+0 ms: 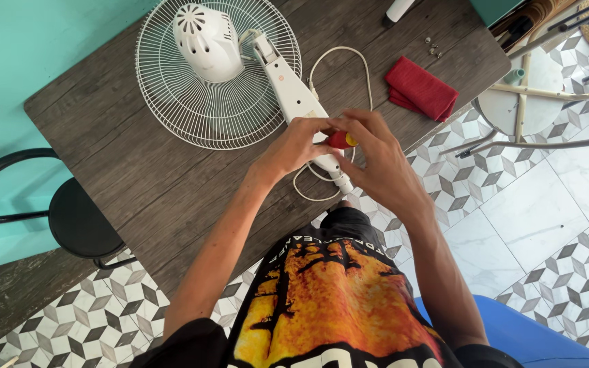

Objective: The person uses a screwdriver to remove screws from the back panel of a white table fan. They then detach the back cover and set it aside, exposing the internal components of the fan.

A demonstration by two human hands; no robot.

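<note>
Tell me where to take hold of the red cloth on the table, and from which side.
Pinch the red cloth at its folded edge nearest the table's rim, coming from above on the right-hand side. It lies flat and folded, clear of the white cord and the small screws, so nothing blocks that side.

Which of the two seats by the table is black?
The stool left of the table, with a round black seat and black frame. The other stool, at the right, is white with a pale frame.
</note>
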